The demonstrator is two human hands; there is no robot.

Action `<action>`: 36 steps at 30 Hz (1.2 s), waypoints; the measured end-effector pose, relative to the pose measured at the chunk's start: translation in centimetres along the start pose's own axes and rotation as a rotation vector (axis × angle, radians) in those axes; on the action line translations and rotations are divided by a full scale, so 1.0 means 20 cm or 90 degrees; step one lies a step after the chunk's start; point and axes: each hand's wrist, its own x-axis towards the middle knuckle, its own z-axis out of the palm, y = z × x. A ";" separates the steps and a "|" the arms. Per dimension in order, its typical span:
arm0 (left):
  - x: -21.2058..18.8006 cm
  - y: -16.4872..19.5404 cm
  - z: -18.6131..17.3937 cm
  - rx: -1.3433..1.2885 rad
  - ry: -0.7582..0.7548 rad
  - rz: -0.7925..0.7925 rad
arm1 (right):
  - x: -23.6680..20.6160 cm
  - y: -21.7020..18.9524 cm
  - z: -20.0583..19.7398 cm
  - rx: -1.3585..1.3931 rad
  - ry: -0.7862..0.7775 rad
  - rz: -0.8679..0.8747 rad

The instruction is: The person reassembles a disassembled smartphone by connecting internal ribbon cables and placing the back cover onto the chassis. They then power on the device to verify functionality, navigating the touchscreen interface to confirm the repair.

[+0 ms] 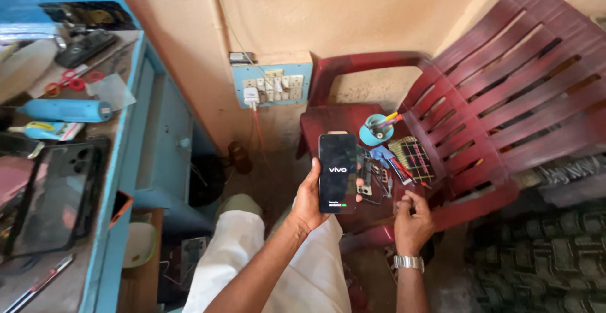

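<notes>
My left hand (pixel 309 200) holds a black smartphone (pixel 337 172) upright, with its screen lit and facing me. My right hand (pixel 413 221), with a metal watch on the wrist, rests on the seat of a dark red plastic chair (pixel 505 92), its fingers pinched close over something too small to make out. Just beyond the phone, small phone parts and tools (pixel 375 177) lie on the seat, beside a checkered cloth (pixel 413 158) and a blue cup (pixel 376 129) with pens.
A blue workbench (pixel 110 180) on the left carries a clear phone case (pixel 53 196), blue tools (pixel 63 110) and red scissors (pixel 71 82). A switchboard (pixel 271 86) with a plugged charger hangs on the wall. A patterned mat (pixel 543 256) lies at the right.
</notes>
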 end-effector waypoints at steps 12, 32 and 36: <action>0.07 -0.19 -0.18 -0.051 -0.011 -0.029 | -0.01 0.02 -0.01 0.018 0.006 0.008; -0.04 0.12 -0.12 -0.073 -0.004 0.021 | -0.02 0.02 0.00 -0.085 0.033 -0.011; -0.05 0.10 -0.08 -0.035 0.012 0.026 | -0.02 0.03 -0.01 -0.123 0.037 -0.023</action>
